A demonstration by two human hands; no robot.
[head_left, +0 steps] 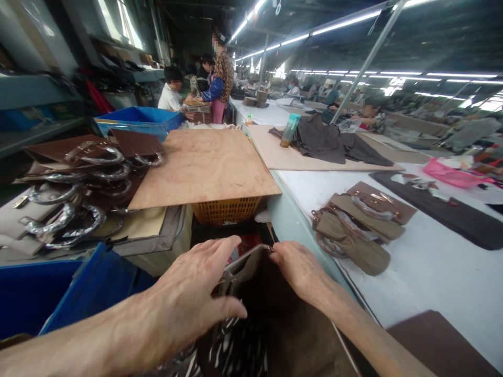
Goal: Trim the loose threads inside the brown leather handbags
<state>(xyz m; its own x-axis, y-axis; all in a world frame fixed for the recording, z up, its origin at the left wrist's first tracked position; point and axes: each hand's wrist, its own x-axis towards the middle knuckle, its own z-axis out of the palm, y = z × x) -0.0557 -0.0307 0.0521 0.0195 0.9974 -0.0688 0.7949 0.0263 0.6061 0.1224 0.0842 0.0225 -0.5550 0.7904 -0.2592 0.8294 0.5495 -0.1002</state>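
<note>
A dark brown bag (pixel 298 324) stands with its mouth turned up toward me at the bottom middle, its inside in shadow. My right hand (pixel 301 269) pinches the far corner of the bag's rim. Over the left side of the rim is my left hand (pixel 200 285), thumb and fingers spread apart with nothing between them. Whether its palm touches the bag I cannot tell. Shiny, blurred streaks show below the left thumb.
Wrapped-handle handbags (pixel 78 193) are heaped on the left, beside a plywood board (pixel 212 162) above a yellow crate (pixel 226 210). Blue bins (pixel 137 118) stand far and near left. Brown bags (pixel 353 225) lie on the white table (pixel 428 256) at right. Several people work farther back.
</note>
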